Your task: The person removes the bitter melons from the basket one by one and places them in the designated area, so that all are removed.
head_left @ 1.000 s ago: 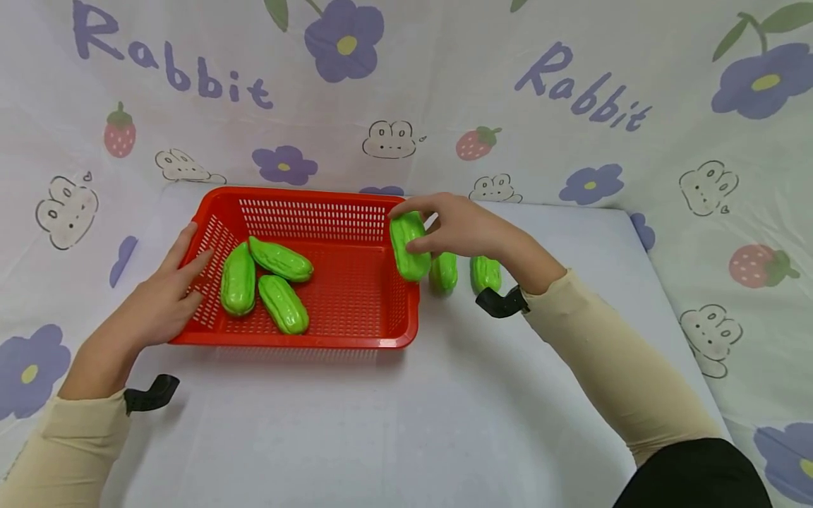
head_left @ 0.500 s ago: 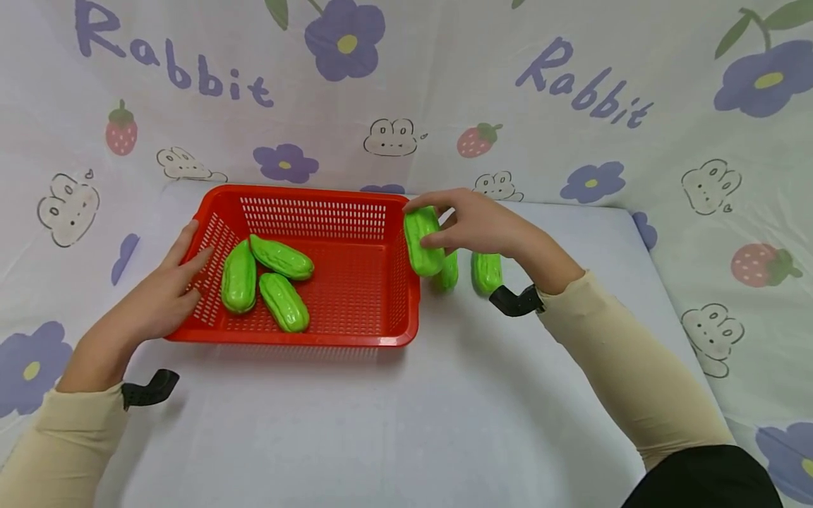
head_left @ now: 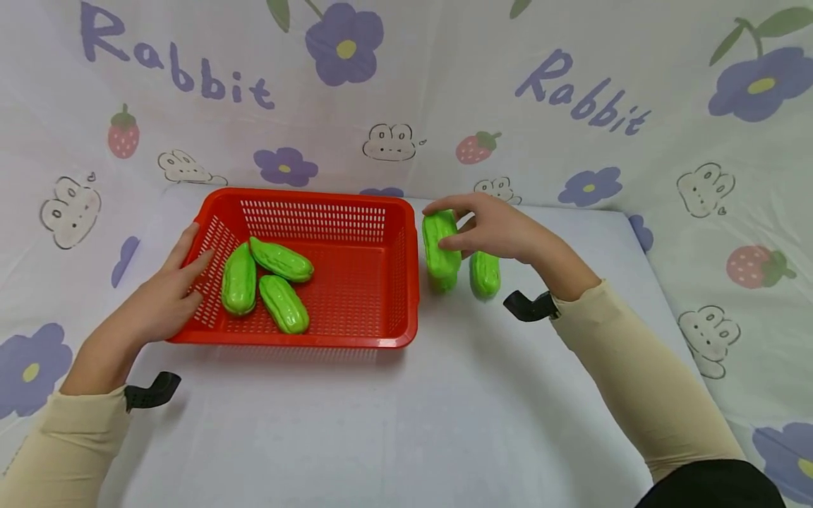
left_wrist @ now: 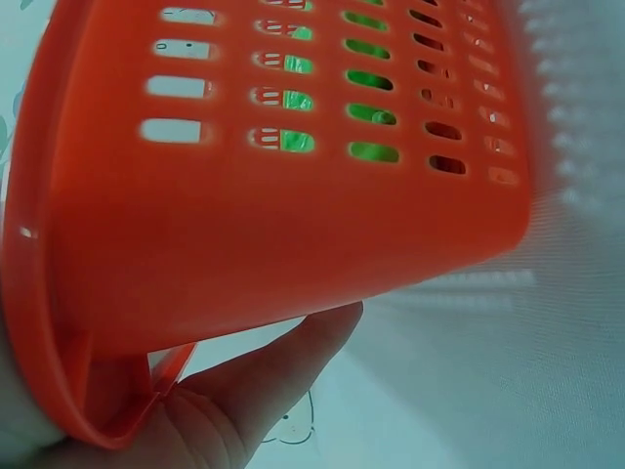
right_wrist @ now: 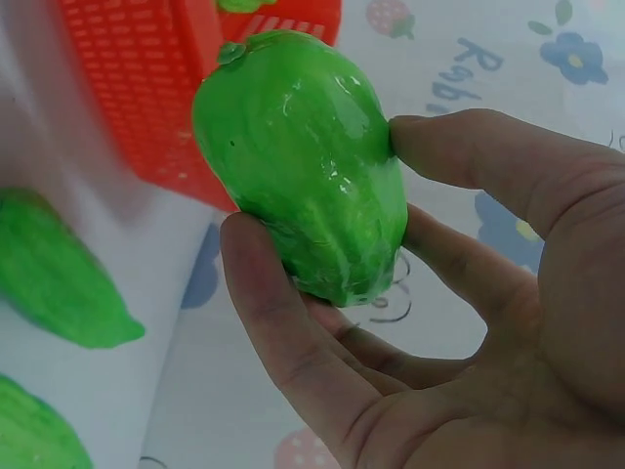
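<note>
My right hand (head_left: 498, 227) pinches a glossy green, ridged, cucumber-like vegetable (head_left: 440, 240) just right of the red plastic basket (head_left: 356, 341). In the right wrist view, thumb and fingers hold this vegetable (right_wrist: 303, 166) from both sides, its small stem end at the top. Below it, a second one on the table is mostly hidden in the head view; a third (head_left: 485, 275) lies to its right. Three more vegetables (head_left: 283, 305) lie in the basket's left half. My left hand (head_left: 152, 303) grips the basket's left rim, with a finger (left_wrist: 283, 362) against the outer wall in the left wrist view.
White cloth covers the table (head_left: 406, 423). A patterned sheet (head_left: 432, 85) with rabbits, flowers and strawberries hangs behind and at the sides. Raised slotted walls (head_left: 311, 219) surround the basket. Black wrist mounts (head_left: 152, 391) jut out from both sleeves.
My right hand has moved right with the vegetable, from the basket's right rim to above the table vegetable beside it. The left hand and basket have stayed in place.
</note>
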`<move>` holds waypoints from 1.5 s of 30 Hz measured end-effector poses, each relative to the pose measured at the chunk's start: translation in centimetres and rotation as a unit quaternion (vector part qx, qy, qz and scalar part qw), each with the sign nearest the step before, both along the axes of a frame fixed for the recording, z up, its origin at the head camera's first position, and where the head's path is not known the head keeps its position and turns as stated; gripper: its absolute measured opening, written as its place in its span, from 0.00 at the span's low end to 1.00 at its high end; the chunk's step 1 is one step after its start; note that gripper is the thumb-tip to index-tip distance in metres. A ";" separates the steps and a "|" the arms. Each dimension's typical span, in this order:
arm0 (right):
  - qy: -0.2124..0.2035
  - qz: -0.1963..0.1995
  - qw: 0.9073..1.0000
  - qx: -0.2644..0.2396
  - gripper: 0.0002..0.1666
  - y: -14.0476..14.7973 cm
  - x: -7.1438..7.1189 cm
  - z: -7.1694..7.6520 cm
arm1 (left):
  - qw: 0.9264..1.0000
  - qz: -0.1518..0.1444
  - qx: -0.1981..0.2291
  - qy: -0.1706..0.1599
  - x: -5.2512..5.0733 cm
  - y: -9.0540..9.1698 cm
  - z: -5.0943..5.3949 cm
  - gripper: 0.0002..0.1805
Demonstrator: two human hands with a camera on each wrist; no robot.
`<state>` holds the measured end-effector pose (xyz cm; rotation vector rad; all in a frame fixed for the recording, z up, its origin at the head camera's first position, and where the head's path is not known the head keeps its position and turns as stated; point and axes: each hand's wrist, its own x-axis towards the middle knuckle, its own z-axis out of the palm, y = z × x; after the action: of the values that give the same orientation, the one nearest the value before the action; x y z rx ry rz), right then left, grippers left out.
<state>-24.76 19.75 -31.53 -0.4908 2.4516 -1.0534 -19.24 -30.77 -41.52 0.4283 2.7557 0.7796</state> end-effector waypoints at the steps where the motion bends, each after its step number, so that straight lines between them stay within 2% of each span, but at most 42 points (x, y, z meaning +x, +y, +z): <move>1: 0.001 -0.001 1.000 0.000 0.31 0.2 0.0 -0.1 | 1.000 0.000 0.000 0.000 0.0 0.0 0.0 0.39; 18: -0.003 -0.009 1.000 0.007 0.32 2.0 -0.3 -0.9 | 1.000 0.003 -0.005 0.001 0.2 0.2 0.2 0.39; 28: -0.021 -0.040 0.999 0.002 0.33 3.9 -0.1 -1.4 | 1.000 0.003 -0.005 0.001 0.2 0.1 0.0 0.39; 38: -0.027 -0.055 0.998 0.003 0.33 5.4 -0.1 -1.5 | 1.000 0.009 -0.003 -0.001 0.4 0.0 -0.2 0.39; 45: -0.023 -0.057 0.998 0.011 0.34 6.6 -0.3 -2.2 | 1.000 0.010 -0.009 0.001 0.3 0.1 -0.1 0.39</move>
<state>-25.06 26.34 -33.70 -0.3181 2.4721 -1.0690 -18.97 -30.63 -41.65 0.3985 2.7709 0.7597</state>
